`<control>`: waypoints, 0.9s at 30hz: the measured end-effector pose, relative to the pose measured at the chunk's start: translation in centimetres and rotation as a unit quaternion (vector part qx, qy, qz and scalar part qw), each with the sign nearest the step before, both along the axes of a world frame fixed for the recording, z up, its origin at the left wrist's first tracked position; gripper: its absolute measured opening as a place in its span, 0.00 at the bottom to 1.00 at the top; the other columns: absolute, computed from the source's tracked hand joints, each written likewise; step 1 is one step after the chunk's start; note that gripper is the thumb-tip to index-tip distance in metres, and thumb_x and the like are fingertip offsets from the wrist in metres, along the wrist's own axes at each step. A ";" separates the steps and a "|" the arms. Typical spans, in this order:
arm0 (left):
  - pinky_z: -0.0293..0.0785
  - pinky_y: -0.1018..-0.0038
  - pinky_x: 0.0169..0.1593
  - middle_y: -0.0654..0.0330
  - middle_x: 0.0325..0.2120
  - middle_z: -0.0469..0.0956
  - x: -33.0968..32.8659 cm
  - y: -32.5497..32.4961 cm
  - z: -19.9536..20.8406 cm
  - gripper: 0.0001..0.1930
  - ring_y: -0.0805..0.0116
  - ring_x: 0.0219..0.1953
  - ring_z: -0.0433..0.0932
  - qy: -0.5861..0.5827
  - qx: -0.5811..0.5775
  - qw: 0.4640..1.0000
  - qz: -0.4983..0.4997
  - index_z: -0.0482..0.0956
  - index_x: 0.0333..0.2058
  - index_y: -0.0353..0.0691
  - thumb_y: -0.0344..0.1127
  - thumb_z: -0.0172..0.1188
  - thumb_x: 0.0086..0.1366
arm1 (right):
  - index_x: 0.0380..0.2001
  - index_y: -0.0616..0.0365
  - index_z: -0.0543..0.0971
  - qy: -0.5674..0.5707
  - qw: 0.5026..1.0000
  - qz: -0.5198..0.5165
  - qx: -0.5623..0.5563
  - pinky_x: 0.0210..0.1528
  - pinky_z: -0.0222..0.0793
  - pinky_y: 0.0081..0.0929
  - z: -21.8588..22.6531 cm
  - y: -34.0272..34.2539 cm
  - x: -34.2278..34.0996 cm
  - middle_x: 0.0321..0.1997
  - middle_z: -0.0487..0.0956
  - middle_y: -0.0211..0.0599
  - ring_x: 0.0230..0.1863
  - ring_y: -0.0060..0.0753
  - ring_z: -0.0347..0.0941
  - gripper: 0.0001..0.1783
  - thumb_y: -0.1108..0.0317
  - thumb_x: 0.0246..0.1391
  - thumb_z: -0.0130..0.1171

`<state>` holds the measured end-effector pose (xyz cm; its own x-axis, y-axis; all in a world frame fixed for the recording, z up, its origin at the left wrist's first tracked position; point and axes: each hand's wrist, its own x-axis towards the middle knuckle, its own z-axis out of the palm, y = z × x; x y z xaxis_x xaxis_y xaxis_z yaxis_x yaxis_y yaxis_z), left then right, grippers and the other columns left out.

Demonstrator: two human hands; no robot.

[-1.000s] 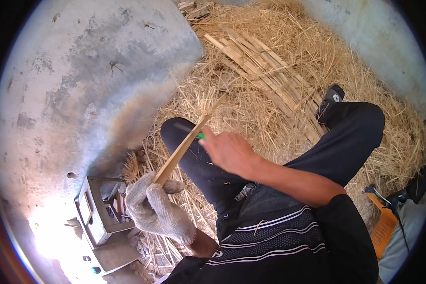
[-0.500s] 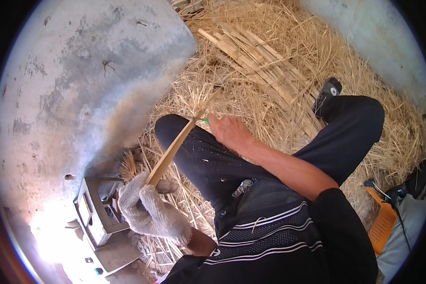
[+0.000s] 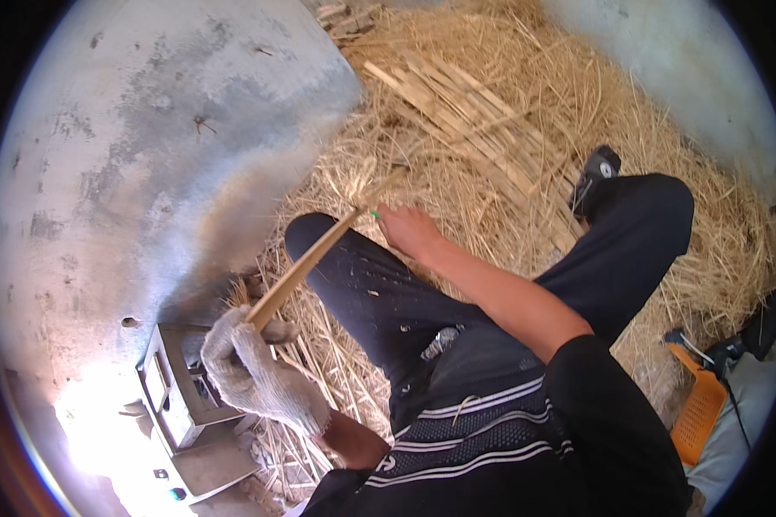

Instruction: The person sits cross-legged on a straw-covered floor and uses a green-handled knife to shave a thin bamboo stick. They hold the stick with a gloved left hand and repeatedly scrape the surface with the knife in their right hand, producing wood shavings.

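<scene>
My left hand (image 3: 263, 370), in a whitish knitted glove, is closed round the lower end of a long bamboo strip (image 3: 306, 263). The strip slants up and away over my left knee, and thin pale shavings (image 3: 359, 181) curl near its far part. My bare right hand (image 3: 409, 231) is closed beside the strip, beyond my thigh. From its fingers pokes the green end of a small tool (image 3: 377, 214); the rest of that tool is covered by the hand or too small to make out.
A pile of split bamboo strips (image 3: 466, 108) lies ahead on straw-like shavings (image 3: 578, 77). At left are a stained wall (image 3: 147, 172) and a small wooden stool-like frame (image 3: 177, 388). An orange perforated plastic piece (image 3: 697, 418) is at right, near a dark cable.
My left hand has moved down and to the left, drawing the bamboo strip along with it. My right hand has shifted only slightly and stays near the strip's far part.
</scene>
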<state>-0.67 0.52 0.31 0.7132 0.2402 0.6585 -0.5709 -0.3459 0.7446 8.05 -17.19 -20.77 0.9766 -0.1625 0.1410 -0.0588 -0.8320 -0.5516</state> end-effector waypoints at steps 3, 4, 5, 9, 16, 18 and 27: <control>0.74 0.79 0.25 0.53 0.28 0.78 0.4 0.6 -0.6 0.07 0.72 0.19 0.74 -0.011 -0.010 1.000 -0.026 0.76 0.41 0.29 0.28 0.54 0.70 | 0.49 0.58 0.73 0.266 0.868 0.066 0.414 0.32 0.75 0.38 2.4 -2.7 1.3 0.25 0.79 0.43 0.24 0.37 0.77 0.18 0.56 0.70 0.43; 0.75 0.78 0.25 0.53 0.29 0.78 0.2 0.8 -0.7 0.07 0.72 0.19 0.74 -0.003 -0.021 0.999 -0.028 0.76 0.41 0.29 0.28 0.54 0.70 | 0.51 0.57 0.73 0.250 0.895 0.063 0.363 0.34 0.75 0.35 5.1 -2.5 0.1 0.22 0.76 0.36 0.23 0.28 0.73 0.21 0.52 0.71 0.42; 0.75 0.78 0.25 0.52 0.30 0.78 0.1 0.9 -0.7 0.07 0.71 0.19 0.74 0.004 -0.031 0.999 -0.030 0.76 0.40 0.29 0.28 0.54 0.70 | 0.52 0.58 0.73 0.186 0.924 0.073 0.327 0.33 0.75 0.38 5.9 -1.5 -0.3 0.24 0.77 0.40 0.23 0.33 0.74 0.22 0.51 0.71 0.43; 0.72 0.79 0.20 0.51 0.34 0.77 0.0 0.4 -0.8 0.09 0.71 0.18 0.76 0.003 -0.030 0.998 -0.053 0.74 0.37 0.30 0.33 0.58 0.68 | 0.53 0.59 0.71 -0.012 0.962 0.145 0.230 0.33 0.75 0.53 12.6 2.5 -6.4 0.21 0.78 0.57 0.27 0.65 0.77 0.21 0.54 0.68 0.47; 0.69 0.80 0.19 0.53 0.26 0.76 -0.8 -1.9 0.2 0.09 0.72 0.15 0.74 0.000 -0.022 0.997 -0.068 0.73 0.36 0.31 0.33 0.57 0.68 | 0.44 0.60 0.73 -0.065 0.993 0.036 0.096 0.27 0.75 0.52 9.9 2.6 -6.7 0.19 0.78 0.55 0.25 0.61 0.78 0.13 0.61 0.65 0.51; 0.69 0.81 0.20 0.53 0.25 0.76 -0.4 -1.0 0.0 0.09 0.73 0.15 0.73 -0.006 -0.020 0.998 -0.056 0.73 0.36 0.31 0.34 0.57 0.69 | 0.42 0.62 0.72 -0.069 0.992 0.059 0.088 0.26 0.75 0.52 11.8 2.7 -6.8 0.18 0.77 0.56 0.24 0.60 0.79 0.13 0.61 0.65 0.52; 0.74 0.75 0.35 0.57 0.15 0.76 0.8 0.5 -0.3 0.10 0.73 0.18 0.73 0.019 -0.039 0.999 -0.019 0.75 0.38 0.34 0.36 0.59 0.69 | 0.44 0.61 0.72 -0.087 0.992 0.083 0.023 0.22 0.75 0.47 10.1 3.6 -5.7 0.15 0.76 0.49 0.19 0.55 0.78 0.13 0.61 0.65 0.51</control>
<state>0.12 1.05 -0.04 0.7468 0.2626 0.6109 -0.5529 -0.2651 0.7899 2.31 -13.59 -10.66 0.9519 -0.0122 0.3062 0.1762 -0.7958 -0.5794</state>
